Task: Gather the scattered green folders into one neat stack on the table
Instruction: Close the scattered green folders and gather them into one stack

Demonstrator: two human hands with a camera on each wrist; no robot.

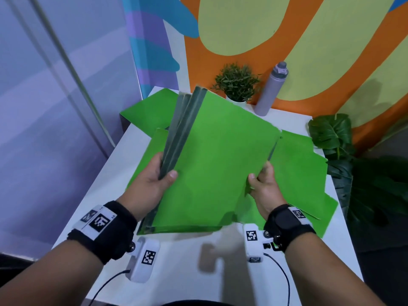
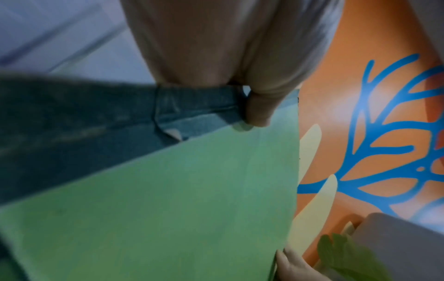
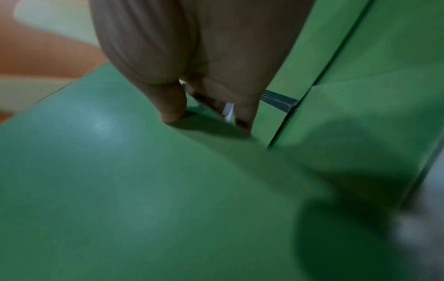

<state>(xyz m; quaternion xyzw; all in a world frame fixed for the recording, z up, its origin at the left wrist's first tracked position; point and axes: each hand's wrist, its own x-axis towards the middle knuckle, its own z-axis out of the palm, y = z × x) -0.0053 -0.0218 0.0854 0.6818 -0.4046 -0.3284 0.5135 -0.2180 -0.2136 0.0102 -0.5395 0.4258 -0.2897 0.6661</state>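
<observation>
A bundle of green folders (image 1: 216, 168) is held tilted above the white table (image 1: 114, 173), its dark spines to the left. My left hand (image 1: 154, 180) grips the spine side, thumb on top (image 2: 259, 112). My right hand (image 1: 262, 184) pinches the bundle's right edge, thumb on the top cover (image 3: 173, 106). More green folders lie flat on the table: one at the far left corner (image 1: 150, 109), one under the bundle at left (image 1: 150, 155), and overlapping ones at right (image 1: 302, 173). The bundle hides the table's middle.
A small potted plant (image 1: 237, 83) and a grey bottle (image 1: 271, 89) stand at the table's back edge against the painted wall. Large dark leaves (image 1: 353, 164) hang beside the table's right edge. Bare white tabletop (image 1: 194, 261) lies near me.
</observation>
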